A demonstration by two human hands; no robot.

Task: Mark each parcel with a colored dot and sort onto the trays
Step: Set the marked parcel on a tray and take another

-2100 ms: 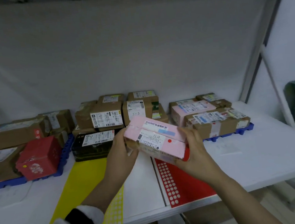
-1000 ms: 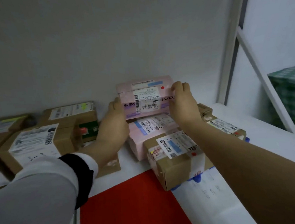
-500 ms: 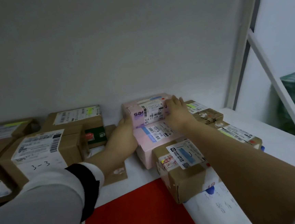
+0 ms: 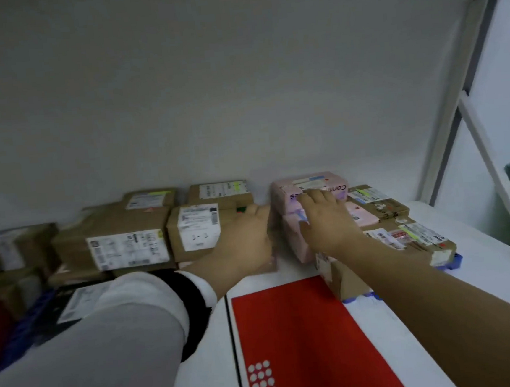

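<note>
Head view: the pink parcel [image 4: 308, 187] sits atop the right pile [image 4: 405, 237], by the wall [image 4: 238, 86]. The right hand [image 4: 327, 224] touches its front with straight fingers; for the left hand [image 4: 245, 240] I cannot tell. Probably light and stiff; grip both ends.

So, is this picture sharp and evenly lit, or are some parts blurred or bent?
Head view: dim, flat light, no glare; left hand, right hand and the pink parcel are motion-blurred, its label unreadable; the wide lens makes the frame post lean.
</note>
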